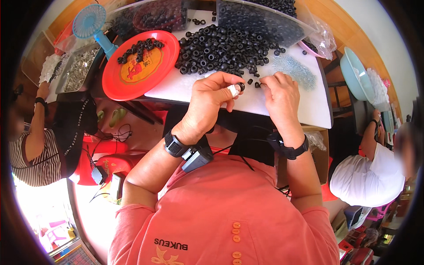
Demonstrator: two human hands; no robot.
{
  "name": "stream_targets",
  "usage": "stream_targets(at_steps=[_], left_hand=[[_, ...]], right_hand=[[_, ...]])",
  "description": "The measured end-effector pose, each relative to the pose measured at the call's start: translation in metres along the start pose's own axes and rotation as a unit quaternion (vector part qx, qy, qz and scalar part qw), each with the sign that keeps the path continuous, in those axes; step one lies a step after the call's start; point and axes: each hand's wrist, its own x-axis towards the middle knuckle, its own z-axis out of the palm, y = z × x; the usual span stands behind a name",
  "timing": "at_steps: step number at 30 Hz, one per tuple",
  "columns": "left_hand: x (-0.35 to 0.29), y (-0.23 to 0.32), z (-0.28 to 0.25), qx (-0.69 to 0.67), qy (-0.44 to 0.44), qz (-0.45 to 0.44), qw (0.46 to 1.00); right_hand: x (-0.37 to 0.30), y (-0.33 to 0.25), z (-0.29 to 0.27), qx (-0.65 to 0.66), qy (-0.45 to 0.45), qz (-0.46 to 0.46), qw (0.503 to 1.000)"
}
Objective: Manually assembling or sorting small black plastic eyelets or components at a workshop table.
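Note:
My left hand (204, 100) is over the table's near edge, thumb and forefinger pinched round a small black ring-shaped plastic part (241, 86). White tape wraps that thumb's tip. To its right, my right hand (282, 98) has its fingers curled down to the tabletop. Their tips close at a small black plastic piece (257, 85), and the palm side is hidden. Another black piece (250, 81) lies loose between the two hands. Just beyond them spreads a big heap of hollow black plastic parts (216, 46).
Left of the heap stands a red plate (110, 77) with some black parts. Tiny clear pieces (298, 70) lie scattered at right. Behind are clear bins (260, 22) of black parts. A blue fan (104, 42) stands far left. People sit at both sides, a light-blue basin (353, 73) near the right one.

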Motion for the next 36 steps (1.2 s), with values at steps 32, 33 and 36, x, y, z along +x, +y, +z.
stream_targets(at_steps=[32,33,36], left_hand=[[-0.003,0.02,0.033,-0.181,0.038,0.033,0.982],[-0.004,0.021,0.034,-0.181,0.038,0.032,0.982],[-0.004,0.022,0.036,-0.182,0.044,0.026,0.982]], right_hand=[[-0.011,-0.08,-0.045,0.518,-0.043,0.116,0.846],[-0.013,-0.081,-0.043,0.518,-0.043,0.117,0.846],[-0.017,-0.084,-0.041,0.596,-0.04,0.187,0.78]])
